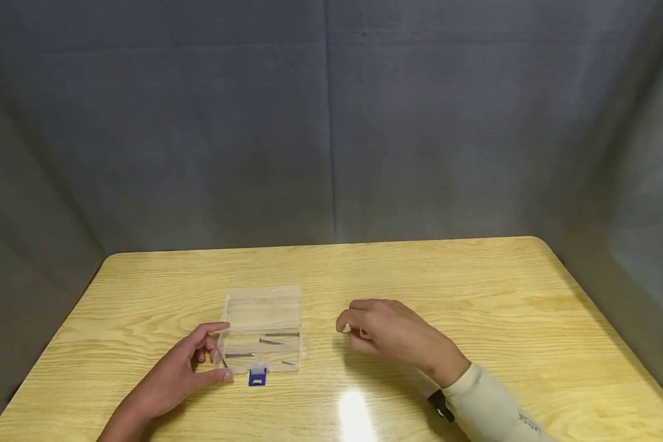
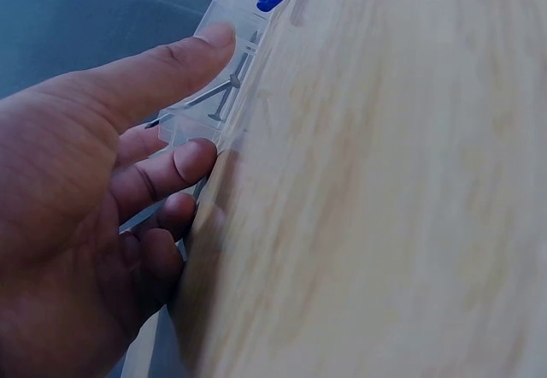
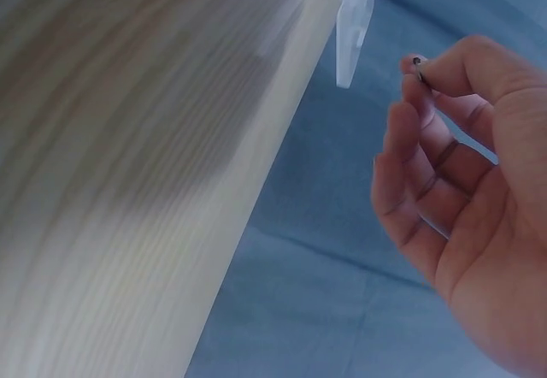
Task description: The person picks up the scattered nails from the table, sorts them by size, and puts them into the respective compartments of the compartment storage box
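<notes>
A clear plastic compartment box [image 1: 262,363] lies on the table with its lid [image 1: 264,306] swung back and a blue latch [image 1: 257,376] at its front. Several slim grey nails lie in its compartments, among them a nail [image 1: 272,341] toward the middle. My left hand [image 1: 179,371] holds the box at its left end, thumb on the front corner and forefinger toward the back. To the right of the box and above the tabletop, my right hand [image 1: 395,331] pinches a small dark metal piece [image 3: 417,62] between thumb and forefinger. Most of that piece is hidden by the fingertips.
The wooden table [image 1: 475,288] has rounded back corners. Grey cloth [image 1: 331,123] hangs behind it and at both sides. A black strap piece [image 1: 441,406] shows under the right sleeve [image 1: 492,402].
</notes>
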